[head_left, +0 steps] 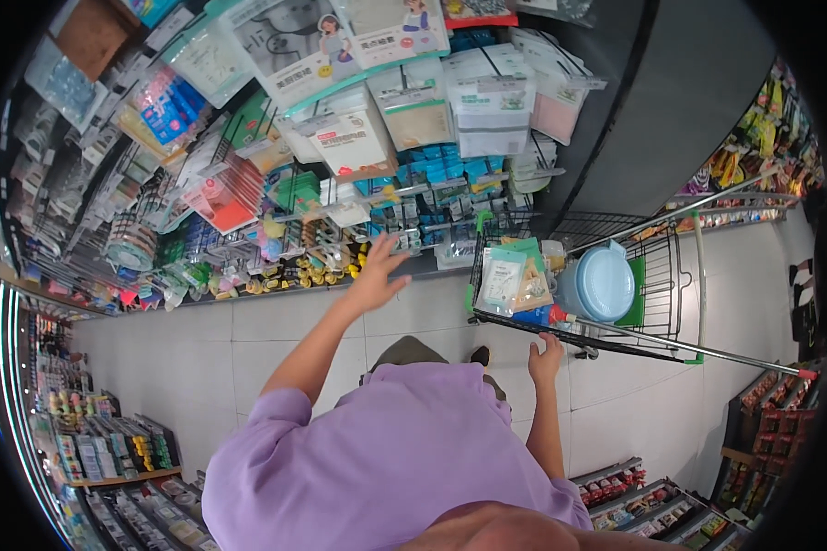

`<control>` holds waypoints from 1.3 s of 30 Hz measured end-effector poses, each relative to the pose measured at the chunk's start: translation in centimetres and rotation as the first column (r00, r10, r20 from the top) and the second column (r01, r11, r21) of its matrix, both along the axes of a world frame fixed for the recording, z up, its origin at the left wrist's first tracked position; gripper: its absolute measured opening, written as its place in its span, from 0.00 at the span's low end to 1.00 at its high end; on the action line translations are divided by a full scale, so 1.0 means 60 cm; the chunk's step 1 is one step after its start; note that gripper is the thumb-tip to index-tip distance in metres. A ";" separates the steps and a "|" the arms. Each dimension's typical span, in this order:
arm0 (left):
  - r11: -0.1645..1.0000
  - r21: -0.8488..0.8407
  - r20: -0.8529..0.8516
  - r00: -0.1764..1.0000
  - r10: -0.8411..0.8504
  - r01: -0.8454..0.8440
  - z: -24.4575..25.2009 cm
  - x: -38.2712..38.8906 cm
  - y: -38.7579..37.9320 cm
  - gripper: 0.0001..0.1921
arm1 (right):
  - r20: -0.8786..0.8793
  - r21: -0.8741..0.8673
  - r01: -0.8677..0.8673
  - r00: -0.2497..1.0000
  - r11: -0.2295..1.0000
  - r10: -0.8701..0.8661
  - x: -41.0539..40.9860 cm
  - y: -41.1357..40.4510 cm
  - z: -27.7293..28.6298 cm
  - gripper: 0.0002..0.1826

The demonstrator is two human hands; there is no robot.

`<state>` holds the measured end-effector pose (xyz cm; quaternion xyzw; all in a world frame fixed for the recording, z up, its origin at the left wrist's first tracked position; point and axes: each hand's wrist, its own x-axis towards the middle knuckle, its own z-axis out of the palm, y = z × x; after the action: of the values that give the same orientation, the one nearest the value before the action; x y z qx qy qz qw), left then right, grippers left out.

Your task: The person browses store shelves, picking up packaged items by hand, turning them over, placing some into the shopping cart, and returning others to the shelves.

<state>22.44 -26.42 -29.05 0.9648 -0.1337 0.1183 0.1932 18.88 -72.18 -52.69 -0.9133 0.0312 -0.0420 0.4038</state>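
My left hand (375, 279) is raised in front of the lower hanging goods, fingers spread and nothing in it. Behind its fingertips hang small packets (405, 217) and yellow-ended items (307, 273). By the near side of a shopping cart (651, 337) is my right hand (546, 358), empty with fingers apart; whether it touches the wire frame I cannot tell. Inside the cart a light-blue lidded plastic bucket (604, 284) stands beside a white-and-green packet (502, 281) and a brown-and-green packet (534, 289). A long metal pole (689, 348) lies across the cart's side.
Pegs full of bagged goods (493, 103) line the wall ahead, ending at a dark grey column (668, 89). Low display shelves (120, 448) stand behind me on the left, others (651, 506) on the right. Pale tiles (296, 324) cover the aisle floor.
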 end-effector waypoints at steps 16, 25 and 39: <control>0.990 0.116 0.348 0.937 0.040 -0.086 0.391 -0.046 0.225 0.24 | 0.155 -0.072 -0.181 0.969 0.981 0.191 -0.068 0.214 0.027 0.21; 0.884 0.440 0.490 0.867 -0.089 -0.158 0.534 0.155 0.257 0.33 | 0.441 -0.121 -0.245 0.855 0.962 0.273 0.086 0.331 0.352 0.27; 0.693 0.535 0.722 0.688 -0.078 -0.483 0.622 0.398 0.330 0.34 | 0.817 -0.515 -0.207 0.174 0.832 0.549 0.591 0.647 0.911 0.32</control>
<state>46.30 -6.60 8.28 0.8536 -0.1125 0.4359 -0.2620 54.36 -33.39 1.95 -0.7287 -0.4510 -0.4748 0.2005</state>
